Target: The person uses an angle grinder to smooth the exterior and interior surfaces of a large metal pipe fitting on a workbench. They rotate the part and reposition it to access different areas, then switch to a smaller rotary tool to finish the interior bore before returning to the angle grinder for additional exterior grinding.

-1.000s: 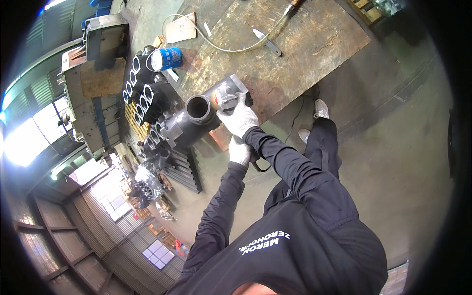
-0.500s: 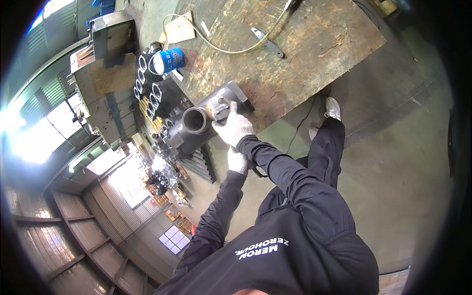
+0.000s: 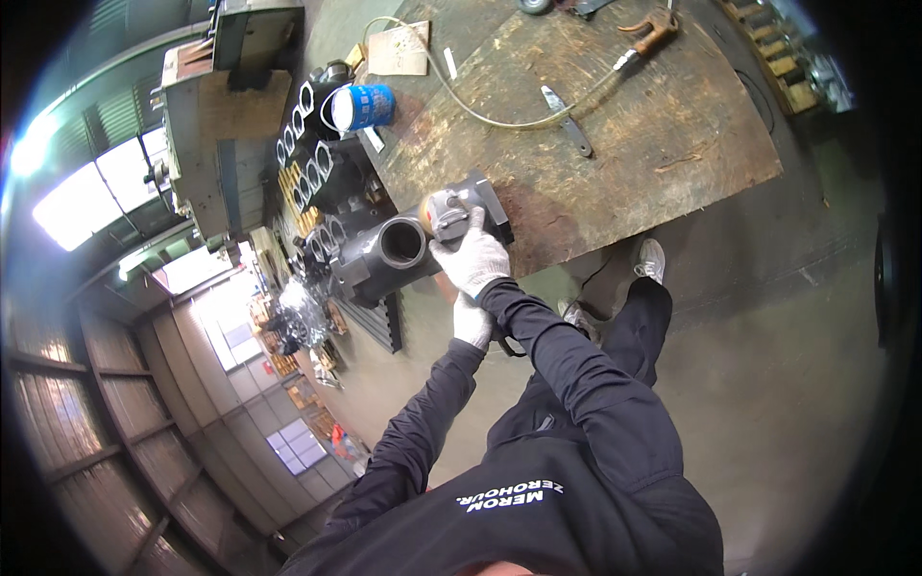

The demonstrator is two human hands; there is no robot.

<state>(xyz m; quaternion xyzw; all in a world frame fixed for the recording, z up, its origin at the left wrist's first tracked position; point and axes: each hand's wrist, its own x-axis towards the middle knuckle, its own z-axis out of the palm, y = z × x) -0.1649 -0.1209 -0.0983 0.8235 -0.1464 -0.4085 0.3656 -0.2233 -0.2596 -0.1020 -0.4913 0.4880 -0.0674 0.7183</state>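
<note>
At the far left stand bright windows and a grey machine (image 3: 226, 106), and beside it rows of dark castings (image 3: 312, 158) lie stacked along the edge of the worn wooden surface (image 3: 672, 134). A blue can (image 3: 363, 106) rests on its side just beyond them.

At the near corner of the surface sits a dark grey cast pipe fitting (image 3: 389, 252), its round bore open toward the camera and its long axis running from lower left up toward the right. Just to its right, touching it, is a small hand-held power tool (image 3: 451, 213) with a grey body.

The right hand (image 3: 473, 261), in a white work glove, lies over the tool with its fingers closed around the body, pressing it against the fitting's right side. The fitting therefore lies to the left of these fingers. The left hand (image 3: 471, 322), also gloved, is lower and nearer the body, just under the right wrist; whether its fingers grip anything cannot be told.

Farther right, a hose (image 3: 499, 120) curves across the surface to a brown-handled gun (image 3: 655, 27), near a loose metal blade (image 3: 567, 108).
</note>
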